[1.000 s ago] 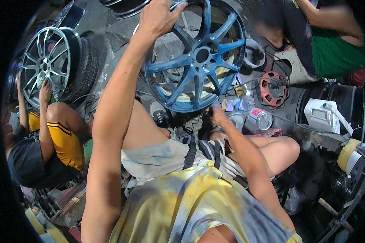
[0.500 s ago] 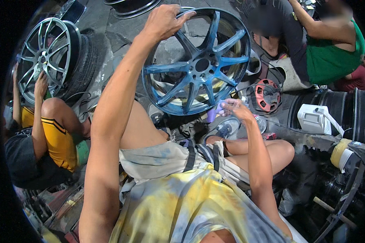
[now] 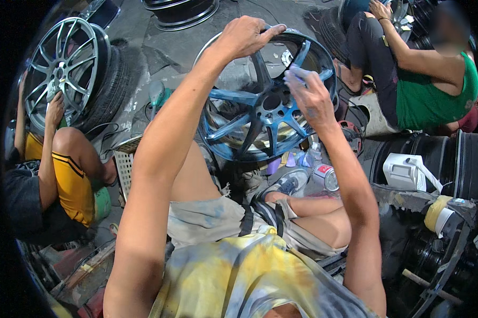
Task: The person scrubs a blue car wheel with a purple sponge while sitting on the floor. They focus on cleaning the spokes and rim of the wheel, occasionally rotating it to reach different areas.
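A blue, multi-spoke wheel rim [image 3: 233, 97] stands tilted in front of me, its spokes streaked with dark patches. My left hand [image 3: 247, 38] is closed over its top edge, the thumb lying along the lip. Over the upper right spokes, near the hub, is my right hand [image 3: 311, 98]. Its fingers are bent and smeared by motion, with a small purple piece [image 3: 297, 73] at the fingertips that looks like sandpaper. Another purple piece [image 3: 273, 166] lies below the rim's lower edge, close to my shoe [image 3: 291, 183].
A can [image 3: 325, 177] stands beside my shoe. On the left, a co-worker's hand [image 3: 54, 108] touches a grey wheel [image 3: 60, 69] leaning by a tire. To the right sit a person in a green top [image 3: 435, 98], dark rims [image 3: 469, 164] and a white box [image 3: 405, 172].
My right hand has risen from below the rim's lower edge to its upper right spokes. The rim sits slightly lower and further right in view, with my left hand still on its top.
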A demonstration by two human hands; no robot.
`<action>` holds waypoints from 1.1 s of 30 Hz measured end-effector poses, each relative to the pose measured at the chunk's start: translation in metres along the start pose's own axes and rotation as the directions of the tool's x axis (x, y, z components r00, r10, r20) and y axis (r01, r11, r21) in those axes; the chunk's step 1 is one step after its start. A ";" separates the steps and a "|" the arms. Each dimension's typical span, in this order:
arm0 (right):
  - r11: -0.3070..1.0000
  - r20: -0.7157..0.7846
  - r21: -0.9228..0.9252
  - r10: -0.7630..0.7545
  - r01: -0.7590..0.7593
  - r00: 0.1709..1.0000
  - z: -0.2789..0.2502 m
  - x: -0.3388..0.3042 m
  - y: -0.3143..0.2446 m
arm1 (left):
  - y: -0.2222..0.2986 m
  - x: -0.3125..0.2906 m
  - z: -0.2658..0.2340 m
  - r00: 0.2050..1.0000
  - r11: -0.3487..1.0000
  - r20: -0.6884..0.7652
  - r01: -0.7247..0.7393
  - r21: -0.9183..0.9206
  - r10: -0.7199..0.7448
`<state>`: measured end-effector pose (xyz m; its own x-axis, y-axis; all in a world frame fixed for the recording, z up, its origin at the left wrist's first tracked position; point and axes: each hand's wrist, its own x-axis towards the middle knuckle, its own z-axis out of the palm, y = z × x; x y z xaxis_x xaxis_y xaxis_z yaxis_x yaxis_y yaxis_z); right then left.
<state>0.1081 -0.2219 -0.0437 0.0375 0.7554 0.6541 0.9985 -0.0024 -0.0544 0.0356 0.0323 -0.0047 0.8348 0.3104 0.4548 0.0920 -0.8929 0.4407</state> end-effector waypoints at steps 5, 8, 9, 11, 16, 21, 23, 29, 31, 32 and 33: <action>0.924 0.388 -0.230 -0.200 0.305 0.900 0.006 0.005 0.045 | 0.000 0.000 -0.001 1.000 0.999 0.004 0.018 -0.043 -0.018; 0.923 0.234 -0.335 -0.111 0.187 0.966 -0.007 0.048 0.061 | -0.005 0.003 0.004 1.000 1.000 0.014 0.007 0.004 -0.007; 0.920 0.265 -0.344 -0.095 0.186 0.959 0.000 0.042 0.057 | -0.006 0.002 0.003 0.999 1.000 0.028 0.019 -0.008 -0.019; 0.913 0.304 -0.329 -0.141 0.243 0.942 0.008 0.017 0.048 | -0.001 0.010 0.004 1.000 0.999 0.021 0.005 -0.045 -0.004; 0.891 0.323 -0.377 -0.129 0.253 0.937 0.000 0.032 0.061 | -0.005 0.008 0.005 1.000 1.000 -0.006 0.017 -0.020 -0.017; 0.922 0.274 -0.322 -0.128 0.216 0.953 0.003 0.024 0.049 | -0.005 0.009 0.004 0.999 0.998 -0.029 -0.025 -0.062 0.023; 0.915 0.201 -0.367 -0.098 0.167 0.975 -0.003 0.035 0.057 | -0.004 0.006 0.008 0.999 0.999 -0.045 -0.027 -0.041 0.025; 0.934 -0.025 -0.357 0.006 -0.014 1.000 0.024 0.003 0.030 | -0.004 0.006 0.006 1.000 0.999 -0.023 -0.009 -0.036 0.008; 0.925 -0.069 -0.381 -0.032 0.003 0.997 0.022 0.017 0.048 | -0.005 0.007 0.005 1.000 1.000 -0.013 -0.014 -0.013 0.014; 0.919 -0.090 -0.394 -0.050 0.011 0.995 0.019 0.029 0.056 | -0.005 0.007 0.007 1.000 1.000 0.020 0.003 -0.017 -0.002; 0.916 -0.111 -0.402 -0.034 -0.014 0.993 0.017 0.036 0.057 | -0.004 0.006 0.008 0.998 1.000 0.054 0.020 -0.021 -0.019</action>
<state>0.1653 -0.1837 -0.0356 0.0080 0.6774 0.7356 0.9295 -0.2762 0.2443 0.0446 0.0352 -0.0099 0.8611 0.3089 0.4039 0.0970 -0.8796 0.4658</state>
